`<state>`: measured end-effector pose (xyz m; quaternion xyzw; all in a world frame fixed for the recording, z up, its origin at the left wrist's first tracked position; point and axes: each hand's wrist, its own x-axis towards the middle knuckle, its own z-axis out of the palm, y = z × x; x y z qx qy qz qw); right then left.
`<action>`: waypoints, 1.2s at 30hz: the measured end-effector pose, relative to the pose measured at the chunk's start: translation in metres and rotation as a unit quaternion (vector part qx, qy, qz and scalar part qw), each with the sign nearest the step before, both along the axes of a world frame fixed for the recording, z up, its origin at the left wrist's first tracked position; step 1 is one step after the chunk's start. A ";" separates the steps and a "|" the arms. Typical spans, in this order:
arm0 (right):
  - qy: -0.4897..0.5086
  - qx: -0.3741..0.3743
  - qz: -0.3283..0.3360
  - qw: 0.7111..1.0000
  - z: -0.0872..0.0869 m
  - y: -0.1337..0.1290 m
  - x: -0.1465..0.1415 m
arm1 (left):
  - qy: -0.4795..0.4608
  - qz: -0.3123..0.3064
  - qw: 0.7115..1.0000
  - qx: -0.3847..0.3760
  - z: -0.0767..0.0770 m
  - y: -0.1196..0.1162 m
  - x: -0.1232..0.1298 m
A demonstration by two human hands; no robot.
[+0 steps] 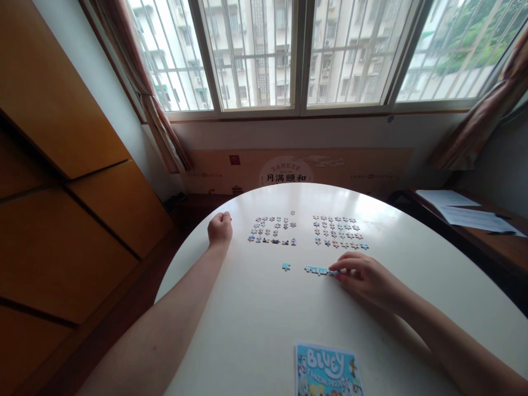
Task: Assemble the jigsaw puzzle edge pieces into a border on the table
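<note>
My right hand (365,275) pinches the right end of a short strip of joined jigsaw pieces (317,270), mostly light blue, lying flat on the white table. Its fingertips cover the piece at that end. A single light blue jigsaw piece (286,267) lies apart, left of the strip. My left hand (220,228) rests closed on the table's far left, beside a group of loose pieces (264,240); what its fingers hold, if anything, is hidden. Further right, another group of pieces (336,231) is spread in rows beyond my right hand.
A blue "Bluey" picture sheet (328,371) lies near me on the round white table (243,330). Papers (474,217) and pens sit on a dark side surface at the right. Wooden cabinets (53,220) stand at left, and a barred window is ahead.
</note>
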<state>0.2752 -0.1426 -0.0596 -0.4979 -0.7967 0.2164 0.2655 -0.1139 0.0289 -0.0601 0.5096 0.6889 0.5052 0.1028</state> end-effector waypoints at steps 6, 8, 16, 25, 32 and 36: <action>0.007 -0.013 -0.001 1.000 0.002 -0.001 0.000 | -0.019 -0.002 1.000 0.000 0.002 -0.001 0.002; 0.008 -0.018 -0.003 1.000 0.002 -0.001 0.000 | -0.019 0.002 1.000 0.002 0.003 -0.002 0.002; 0.005 -0.022 -0.007 1.000 0.000 0.000 0.001 | -0.024 0.004 1.000 0.003 0.005 -0.004 0.003; 0.006 -0.022 0.003 1.000 0.002 -0.001 0.000 | -0.030 0.004 0.999 0.010 0.007 -0.008 0.004; 0.004 -0.014 0.008 1.000 0.001 0.000 0.000 | -0.045 0.018 0.999 0.020 0.007 -0.007 0.003; 0.006 -0.013 0.006 1.000 0.001 -0.001 0.000 | -0.041 0.010 0.999 0.016 0.005 -0.008 0.002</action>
